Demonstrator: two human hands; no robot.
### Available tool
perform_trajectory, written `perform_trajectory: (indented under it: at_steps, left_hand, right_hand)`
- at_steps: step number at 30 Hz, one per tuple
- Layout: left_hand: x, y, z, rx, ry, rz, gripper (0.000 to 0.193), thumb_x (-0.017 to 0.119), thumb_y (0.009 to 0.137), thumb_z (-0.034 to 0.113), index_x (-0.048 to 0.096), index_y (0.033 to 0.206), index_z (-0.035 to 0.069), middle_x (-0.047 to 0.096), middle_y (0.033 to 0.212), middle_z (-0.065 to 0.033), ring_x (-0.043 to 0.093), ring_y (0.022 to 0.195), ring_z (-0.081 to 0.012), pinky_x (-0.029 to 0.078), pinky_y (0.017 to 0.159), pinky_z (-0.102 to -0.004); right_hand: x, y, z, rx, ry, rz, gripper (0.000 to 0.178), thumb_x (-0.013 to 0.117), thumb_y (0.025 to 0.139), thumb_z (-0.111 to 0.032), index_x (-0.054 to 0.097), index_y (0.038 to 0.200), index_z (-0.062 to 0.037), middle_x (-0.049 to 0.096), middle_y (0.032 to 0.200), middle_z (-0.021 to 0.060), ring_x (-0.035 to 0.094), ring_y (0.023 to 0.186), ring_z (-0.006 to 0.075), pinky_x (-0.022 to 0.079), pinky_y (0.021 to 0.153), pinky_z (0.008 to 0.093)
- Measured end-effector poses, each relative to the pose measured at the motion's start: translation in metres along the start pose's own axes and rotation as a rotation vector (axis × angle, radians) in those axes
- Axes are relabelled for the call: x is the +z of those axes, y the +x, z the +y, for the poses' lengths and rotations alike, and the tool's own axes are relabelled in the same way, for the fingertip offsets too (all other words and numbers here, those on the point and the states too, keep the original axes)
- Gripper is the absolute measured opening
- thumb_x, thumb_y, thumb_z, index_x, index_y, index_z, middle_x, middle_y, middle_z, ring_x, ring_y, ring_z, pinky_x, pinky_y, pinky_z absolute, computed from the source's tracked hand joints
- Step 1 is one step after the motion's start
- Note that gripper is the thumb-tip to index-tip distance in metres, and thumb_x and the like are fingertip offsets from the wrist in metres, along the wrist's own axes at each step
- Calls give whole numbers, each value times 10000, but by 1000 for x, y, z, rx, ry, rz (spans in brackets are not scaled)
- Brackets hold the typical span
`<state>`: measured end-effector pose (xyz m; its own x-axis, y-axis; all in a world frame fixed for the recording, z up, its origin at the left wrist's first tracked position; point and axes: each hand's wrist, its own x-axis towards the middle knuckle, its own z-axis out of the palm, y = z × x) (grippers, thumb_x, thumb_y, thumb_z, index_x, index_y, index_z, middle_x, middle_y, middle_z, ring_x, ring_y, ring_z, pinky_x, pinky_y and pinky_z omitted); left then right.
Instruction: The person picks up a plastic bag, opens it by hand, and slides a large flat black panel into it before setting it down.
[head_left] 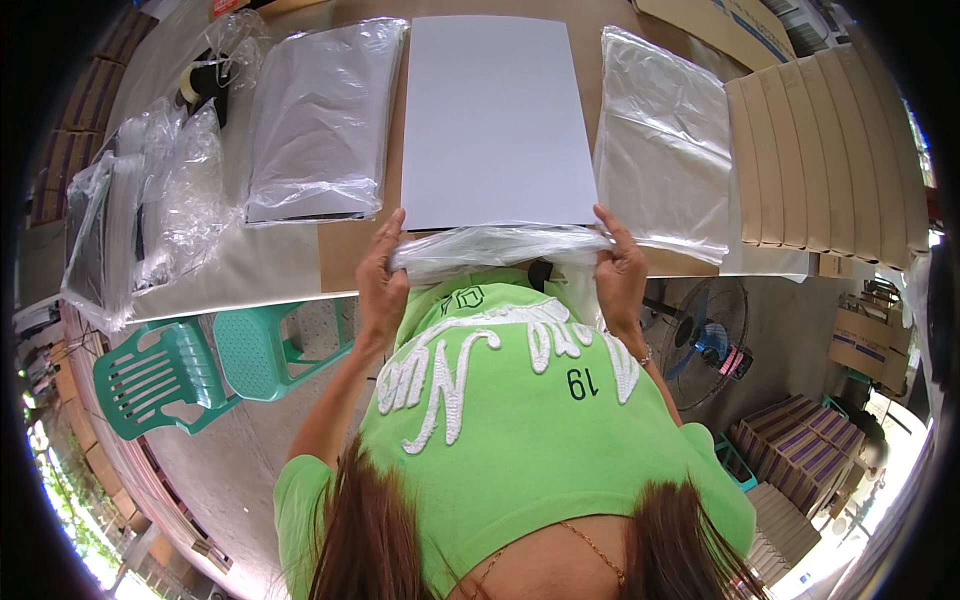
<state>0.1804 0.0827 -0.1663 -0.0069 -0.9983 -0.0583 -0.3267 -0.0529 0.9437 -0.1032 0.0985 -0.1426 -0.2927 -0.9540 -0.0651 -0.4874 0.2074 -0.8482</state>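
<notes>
A flat white rectangular sheet or board [495, 125] lies on the table before me, its near edge toward my body. Gathered along that edge is a clear plastic bag [490, 247], bunched in folds. My left hand [383, 285] grips the bag at its left end, fingertips at the board's near left corner. At the opposite corner my right hand [621, 278] grips the other end, fingers pointing away from me. Left of the board rests a plastic-wrapped flat stack [322, 120]. To its right lies a pile of clear plastic bags [664, 145].
Folded brown cardboard pieces [830, 155] stand in a row at the right. Loose plastic packs [180, 180] and a tape dispenser [205, 85] are at the far left. Green plastic stools [265, 350] stand below the table's left side, a fan [705, 335] below its right.
</notes>
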Motion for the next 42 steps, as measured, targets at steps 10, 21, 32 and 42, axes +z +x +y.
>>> perform_trajectory:
  at_steps: [10, 21, 32, 42]
  left_hand:
    - [-59, 47, 104, 609, -4, 317, 293, 513, 770, -25, 630, 1038, -3, 591, 1070, -106, 551, 1024, -184, 431, 916, -302]
    - [-79, 82, 204, 323, -1006, -101, 578, 467, 814, 65, 293, 1359, -15, 405, 1332, -120, 379, 1240, -246, 247, 1067, -396]
    - [-83, 135, 155, -60, -1356, -528, 386, 409, 841, 97, 504, 1209, 28, 445, 1336, -84, 454, 1160, -233, 311, 943, -419]
    - [-45, 176, 38, -471, -1154, -338, 184, 491, 829, 178, 574, 977, 105, 605, 951, -18, 538, 908, -175, 348, 848, -449]
  right_hand:
    - [-71, 33, -92, -502, 125, 337, 444, 426, 691, 157, 661, 1012, -39, 612, 1003, 106, 607, 879, 136, 463, 526, 195]
    - [-117, 78, -169, -151, 864, 263, 280, 582, 751, -34, 589, 1012, 68, 599, 880, 78, 523, 676, 93, 430, 648, 205]
    - [-107, 136, -123, -61, 1265, -186, 34, 558, 795, -76, 535, 771, -66, 322, 555, -64, 273, 461, 53, 224, 412, 195]
    - [-44, 128, -7, 11, 1050, -261, 255, 522, 894, -250, 549, 1001, -20, 528, 785, -10, 512, 676, 61, 431, 563, 186]
